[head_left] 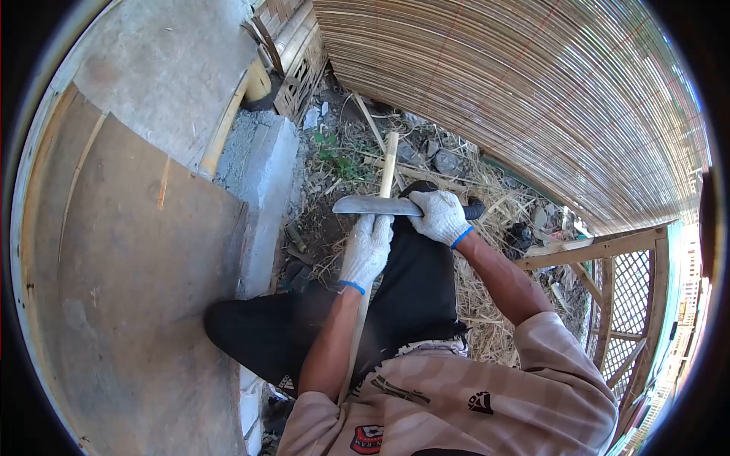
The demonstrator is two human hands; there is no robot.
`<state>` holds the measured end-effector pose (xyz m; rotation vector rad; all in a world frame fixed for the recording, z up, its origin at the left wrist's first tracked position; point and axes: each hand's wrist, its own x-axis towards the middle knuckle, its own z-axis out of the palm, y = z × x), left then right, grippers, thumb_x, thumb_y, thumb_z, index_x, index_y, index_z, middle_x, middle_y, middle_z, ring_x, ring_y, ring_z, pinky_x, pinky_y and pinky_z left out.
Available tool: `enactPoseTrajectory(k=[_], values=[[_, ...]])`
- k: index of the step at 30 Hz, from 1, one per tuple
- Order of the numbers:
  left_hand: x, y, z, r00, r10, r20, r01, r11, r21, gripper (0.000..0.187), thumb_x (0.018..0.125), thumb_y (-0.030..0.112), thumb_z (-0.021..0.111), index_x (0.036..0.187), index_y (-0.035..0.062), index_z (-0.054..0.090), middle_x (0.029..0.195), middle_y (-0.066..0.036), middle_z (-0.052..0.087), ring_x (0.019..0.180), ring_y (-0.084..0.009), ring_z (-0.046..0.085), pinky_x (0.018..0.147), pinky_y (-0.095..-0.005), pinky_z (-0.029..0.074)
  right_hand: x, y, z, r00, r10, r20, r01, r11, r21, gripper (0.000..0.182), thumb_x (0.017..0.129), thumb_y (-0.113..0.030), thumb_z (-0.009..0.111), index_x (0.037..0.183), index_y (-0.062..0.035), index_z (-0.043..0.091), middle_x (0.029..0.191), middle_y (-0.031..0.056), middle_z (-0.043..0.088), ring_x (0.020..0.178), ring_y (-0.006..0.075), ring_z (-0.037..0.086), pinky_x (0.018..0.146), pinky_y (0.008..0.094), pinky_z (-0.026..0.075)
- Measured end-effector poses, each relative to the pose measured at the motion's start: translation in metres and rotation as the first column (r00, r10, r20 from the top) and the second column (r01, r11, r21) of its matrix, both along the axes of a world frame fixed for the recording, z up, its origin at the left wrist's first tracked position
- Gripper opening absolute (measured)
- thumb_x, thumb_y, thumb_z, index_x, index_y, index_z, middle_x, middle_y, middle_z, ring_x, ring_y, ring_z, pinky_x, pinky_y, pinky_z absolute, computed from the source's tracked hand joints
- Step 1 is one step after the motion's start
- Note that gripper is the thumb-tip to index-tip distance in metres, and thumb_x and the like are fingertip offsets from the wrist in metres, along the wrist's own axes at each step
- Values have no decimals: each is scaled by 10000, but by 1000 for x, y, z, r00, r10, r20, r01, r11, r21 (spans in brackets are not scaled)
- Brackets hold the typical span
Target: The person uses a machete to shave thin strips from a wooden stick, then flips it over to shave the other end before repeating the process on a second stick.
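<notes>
Here the person sits with black-trousered legs (411, 289) stretched out over dry straw and litter on the ground (487, 304), both hands in white knit gloves with blue cuffs. The left hand (366, 249) has its grip closed around a long, pale bamboo stick (388, 163), which runs from near the person's chest up past the knees, its far end pointing at the rubble ahead. The right hand (439, 216) has its grip closed on the handle of a broad knife (376, 205), whose grey blade lies crosswise over the stick, pointing to the left and touching the stick just above the left hand. The dark end of the handle pokes out to the right of the glove. To the left a curved brown board (137, 289) leans near a grey concrete block (262, 167). Above and to the right hangs a large mat of thin bamboo slats (532, 91), and at the far right stands a wooden lattice frame (631, 281). The person wears a beige striped shirt (471, 395).
</notes>
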<state>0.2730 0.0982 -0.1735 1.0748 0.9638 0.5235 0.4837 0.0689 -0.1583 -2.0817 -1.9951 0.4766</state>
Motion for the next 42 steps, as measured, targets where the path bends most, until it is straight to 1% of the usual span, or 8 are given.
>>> enactPoseTrajectory(k=[9, 15, 18, 22, 31, 35, 39, 42], values=[[-12, -22, 7, 999, 10, -39, -10, 1000, 21, 279, 1136, 288, 513, 1089, 44, 640, 736, -5, 539, 632, -112, 517, 596, -332, 442, -12, 11, -3, 956, -293, -36, 294, 955, 39, 206, 873, -290, 709, 962, -105, 712, 892, 184, 753, 900, 404, 742, 827, 535, 574], [-18, -30, 6, 984, 83, 156, -44, 970, -241, 236, 1149, 294, 525, 1044, 106, 623, 696, 66, 474, 519, -37, 429, 450, -241, 345, -7, 1, 4, 999, -5, 46, 7, 999, -54, 226, 949, -306, 678, 961, -86, 728, 903, 211, 754, 916, 431, 736, 835, 559, 570], [-21, -37, 12, 980, 98, 174, -49, 963, -266, 233, 1149, 297, 533, 1015, 122, 607, 696, 76, 468, 512, -28, 419, 436, -230, 329, -11, 11, 3, 963, -264, -45, 263, 964, -28, 228, 940, -318, 681, 965, -97, 731, 897, 204, 755, 919, 424, 735, 843, 564, 570], [-22, -37, 11, 989, 77, 125, -48, 974, -222, 251, 1148, 305, 538, 983, 123, 587, 695, 79, 461, 514, -28, 414, 437, -235, 327, -5, 3, 6, 998, -48, 33, 50, 997, -53, 243, 955, -316, 677, 972, -79, 728, 905, 208, 753, 918, 430, 734, 841, 562, 571], [-24, -39, 12, 987, 59, 148, -24, 973, -229, 278, 1152, 324, 533, 966, 122, 578, 678, 74, 437, 520, -28, 397, 447, -244, 321, -8, 3, 7, 998, -52, 42, 54, 997, -60, 236, 933, -301, 678, 991, -80, 735, 912, 215, 755, 924, 437, 735, 842, 554, 574], [-29, -52, 11, 992, 47, 119, -19, 972, -233, 281, 1154, 328, 528, 967, 123, 575, 678, 72, 443, 519, -29, 398, 447, -247, 325, -11, 19, 10, 931, -348, -109, 343, 937, -64, 213, 949, -266, 650, 1009, -83, 739, 906, 234, 746, 903, 448, 732, 841, 555, 569], [-28, -46, 10, 990, 64, 123, -35, 974, -225, 282, 1152, 335, 525, 967, 127, 570, 672, 71, 442, 510, -31, 397, 431, -250, 322, 1, 2, 12, 988, 98, 116, -82, 987, -136, 198, 987, -252, 611, 1030, -116, 748, 906, 236, 744, 913, 449, 733, 834, 561, 570], [-28, -51, 18, 991, 47, 123, -14, 967, -256, 284, 1148, 340, 528, 965, 128, 568, 672, 69, 444, 508, -33, 404, 435, -248, 328, 0, 16, 9, 990, -140, -17, 138, 986, -90, 199, 941, -282, 659, 1031, -127, 746, 895, 221, 746, 914, 442, 738, 835, 559, 572]])
